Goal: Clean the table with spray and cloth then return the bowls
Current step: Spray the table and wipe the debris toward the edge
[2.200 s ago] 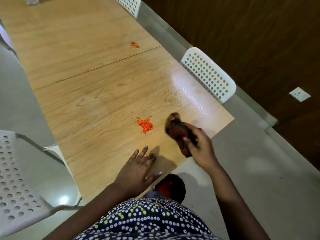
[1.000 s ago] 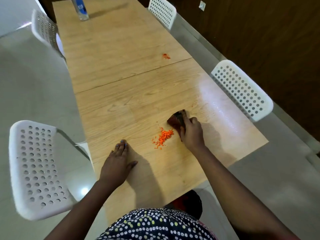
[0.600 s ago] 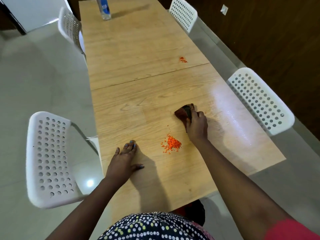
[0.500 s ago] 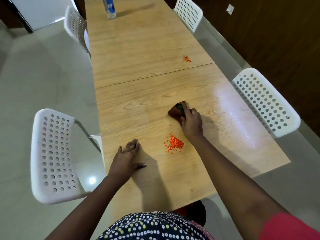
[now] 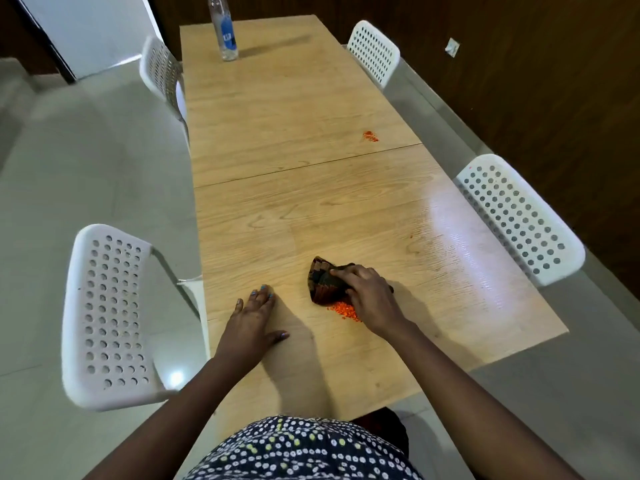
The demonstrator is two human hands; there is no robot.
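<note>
You stand at the near end of a long wooden table (image 5: 277, 116), looking down at both your bare hands. Your right hand (image 5: 370, 299) grips a dark bunched cloth (image 5: 323, 280) and presses it onto the table, fingers curled over its top. The cloth sits near the middle of the near half of the table. A small pile of orange crumbs (image 5: 343, 310) lies on the table touching the cloth's near edge and just beside your right wrist. Your left hand (image 5: 251, 323) rests flat on the table near the left edge, fingers straight and close together, thumb spread to the right, holding nothing. It is a little to the left of the cloth, not touching it.

Farther up the table, past a seam across the wood, lies a second, smaller patch of orange crumbs (image 5: 370, 136) near the right edge. A clear plastic bottle (image 5: 225, 29) with a blue label stands upright at the far end. Four white perforated chairs stand along the table, two on each side; the nearest left chair (image 5: 107, 317) is just beside your left arm.
</note>
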